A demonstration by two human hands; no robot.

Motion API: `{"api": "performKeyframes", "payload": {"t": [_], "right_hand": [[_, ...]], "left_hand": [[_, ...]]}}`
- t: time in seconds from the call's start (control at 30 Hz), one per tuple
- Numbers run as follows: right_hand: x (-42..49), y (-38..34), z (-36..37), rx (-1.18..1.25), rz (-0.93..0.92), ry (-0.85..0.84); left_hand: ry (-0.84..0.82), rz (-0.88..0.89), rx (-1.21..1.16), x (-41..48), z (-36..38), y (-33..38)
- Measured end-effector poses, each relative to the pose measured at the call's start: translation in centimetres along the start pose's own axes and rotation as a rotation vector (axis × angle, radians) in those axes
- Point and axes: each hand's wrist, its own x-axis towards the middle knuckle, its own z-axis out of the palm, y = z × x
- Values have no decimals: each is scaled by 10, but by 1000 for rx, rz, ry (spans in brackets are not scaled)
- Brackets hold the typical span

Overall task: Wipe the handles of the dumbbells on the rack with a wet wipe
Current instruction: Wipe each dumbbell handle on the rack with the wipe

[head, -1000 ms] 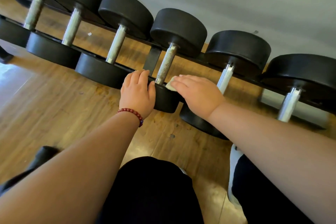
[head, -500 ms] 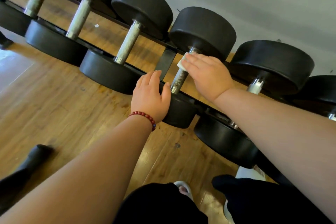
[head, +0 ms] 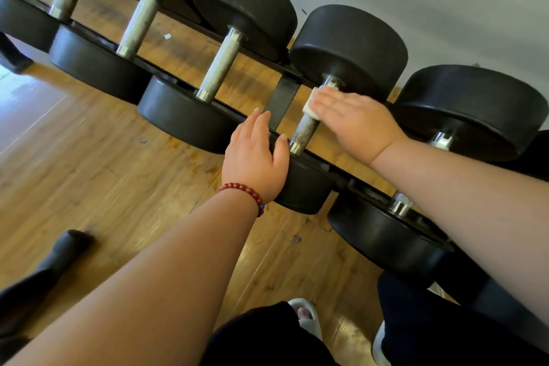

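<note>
Black round-headed dumbbells with knurled steel handles lie side by side on a low black rack (head: 280, 101). My right hand (head: 356, 125) lies flat over the upper part of one handle (head: 304, 132), fingers straight, pressing a white wet wipe (head: 310, 107) against it near the far weight head (head: 350, 47). My left hand (head: 254, 157), with a red bead bracelet at the wrist, rests open on that dumbbell's near weight head (head: 303, 187), thumb beside the handle's lower end.
More dumbbell handles (head: 219, 65) (head: 139, 24) run off to the left, and a larger dumbbell (head: 472, 110) sits to the right under my forearm. Wooden floor (head: 104, 172) lies below; a grey wall stands behind. My knees and a white slipper (head: 306, 315) are at the bottom.
My right hand has slid the wipe from the handle's near end up to its far end. My left hand has stayed on the near weight head.
</note>
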Motion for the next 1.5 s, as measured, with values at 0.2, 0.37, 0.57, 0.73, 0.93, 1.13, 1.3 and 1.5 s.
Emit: {"api": "performKeyframes", "payload": {"t": [0.2,0.37,0.57,0.73,0.93,1.13,1.3,1.5], "right_hand": [[-10,-14,16,7,-132,-36],[2,-5,-2,33,132,-17],[-6,-7,11,3,-125,-18],[9,-10,3,-6,169,9],[-5,-11,18,2,-135,7],[10,-11,17,48,197,49],[0,-4,23,19,-66,48],[12,3,21,21,125,109]], "left_hand": [[4,0,1,-1,0,1],[2,-6,-7,0,0,0],[-3,8,0,-1,0,0],[2,14,-8,0,0,-1],[-17,25,-4,1,-1,-1],[-77,33,0,4,-5,-1],[-144,72,59,17,-19,-7],[-253,172,51,36,-21,2]]}}
